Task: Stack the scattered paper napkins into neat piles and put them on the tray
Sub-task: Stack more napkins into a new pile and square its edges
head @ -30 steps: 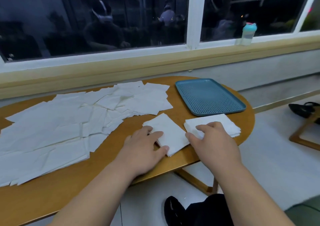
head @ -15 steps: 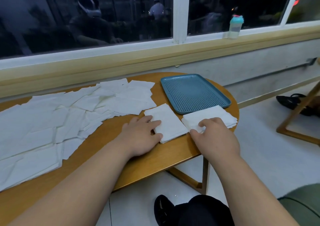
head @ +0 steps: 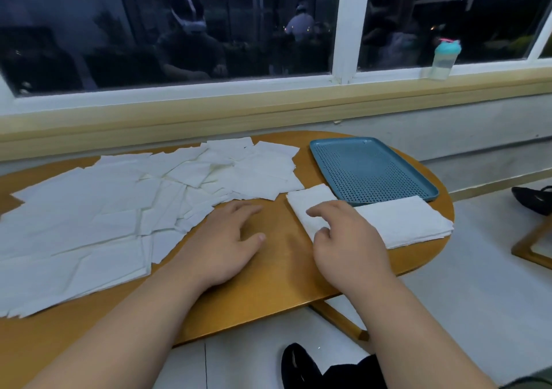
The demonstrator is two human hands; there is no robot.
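The right hand (head: 346, 239) pinches the folded napkin (head: 310, 200) at frame centre, fingers curled over its near edge, probably to move it onto the neat pile (head: 409, 221) just right. The left hand (head: 227, 239) rests on the table (head: 283, 284), fingers relaxed, holding nothing. Scattered napkins (head: 104, 209) cover the left; the tray (head: 373, 173) lies above the pile.

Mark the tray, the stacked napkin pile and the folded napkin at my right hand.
tray (head: 370, 170): head view, bare perforated floor.
napkin pile (head: 403, 220): head view, middle of the top sheet.
folded napkin (head: 310, 197): head view, its uncovered far part.
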